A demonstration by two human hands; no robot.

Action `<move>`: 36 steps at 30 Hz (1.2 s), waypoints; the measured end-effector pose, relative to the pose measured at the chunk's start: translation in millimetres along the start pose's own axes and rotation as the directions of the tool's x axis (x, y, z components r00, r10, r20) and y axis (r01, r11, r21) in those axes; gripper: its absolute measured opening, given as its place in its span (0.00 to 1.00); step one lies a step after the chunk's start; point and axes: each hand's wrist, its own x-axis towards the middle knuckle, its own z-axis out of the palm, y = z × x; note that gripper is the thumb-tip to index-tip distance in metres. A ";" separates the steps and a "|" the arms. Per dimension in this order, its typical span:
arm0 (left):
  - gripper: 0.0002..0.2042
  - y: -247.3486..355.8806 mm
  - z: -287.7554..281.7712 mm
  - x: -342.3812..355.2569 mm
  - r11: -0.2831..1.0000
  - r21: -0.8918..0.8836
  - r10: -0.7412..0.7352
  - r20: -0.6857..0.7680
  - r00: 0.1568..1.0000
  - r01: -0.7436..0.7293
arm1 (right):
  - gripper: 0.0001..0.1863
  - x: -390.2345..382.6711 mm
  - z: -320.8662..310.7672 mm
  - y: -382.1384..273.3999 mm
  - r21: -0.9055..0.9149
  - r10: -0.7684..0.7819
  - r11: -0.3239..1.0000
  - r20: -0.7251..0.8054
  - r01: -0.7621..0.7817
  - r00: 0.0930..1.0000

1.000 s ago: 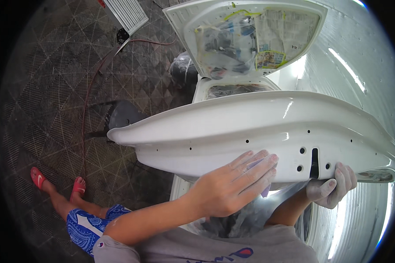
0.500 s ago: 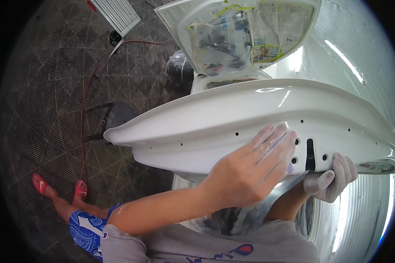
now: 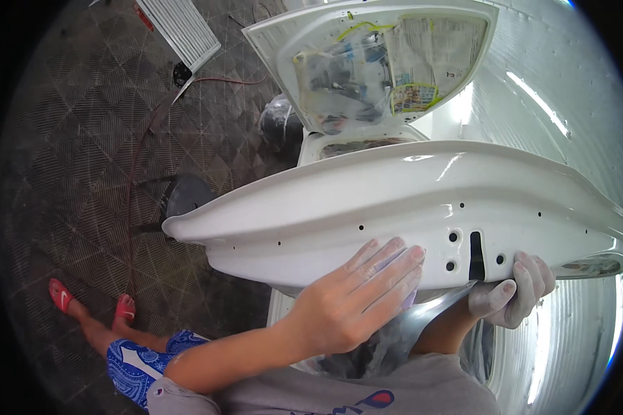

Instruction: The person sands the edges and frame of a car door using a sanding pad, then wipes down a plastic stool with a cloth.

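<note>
A long, curved white car body panel [image 3: 311, 187] lies across the view, with several small holes and a dark slot. My left hand [image 3: 367, 290] is laid over its near lower edge, left of the slot. Under its dusty, extended fingers, the rim of a lavender sanding pad [image 3: 410, 297] peeks out; the rest of the pad is covered by the hand. Right of the slot, my right hand [image 3: 512, 290], coated in white dust, is curled around the same near edge. Its thumb lies in front and its palm is turned out of sight.
Beyond the panel stands a white door-like part [image 3: 394, 72] masked with film, paper and yellow-green tape. A red hose [image 3: 135, 180] runs over the dark patterned floor tiles [image 3: 69, 159]. A ribbed metal bench [image 3: 180, 34] stands far left. Shiny white sheeting [image 3: 567, 90] lines the right side.
My left hand has slid left and nearer along the panel, away from the slot and its holes. My right hand keeps its hold on the edge. The panel appears slightly lower in view.
</note>
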 end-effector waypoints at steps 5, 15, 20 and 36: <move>0.16 0.0 9.6 18.2 0.998 -0.052 0.033 -0.047 0.998 -0.036 | 0.13 2.2 5.5 -3.0 -0.021 0.007 1.000 0.018 -0.006 1.000; 0.20 -9.5 -10.9 -15.6 0.996 0.037 -0.087 -0.002 0.996 0.087 | 0.13 5.5 12.4 -6.9 -0.001 -0.023 1.000 -0.047 0.023 0.999; 0.19 -35.9 -24.0 -38.1 0.991 0.132 0.017 0.028 0.999 -0.020 | 0.13 -2.1 20.1 -7.2 0.006 -0.020 1.000 -0.088 0.021 0.996; 0.15 -40.4 -16.2 -65.7 0.989 0.134 -0.042 -0.178 0.983 0.066 | 0.13 -3.3 15.1 -0.8 -0.041 -0.197 0.980 -0.056 0.195 0.979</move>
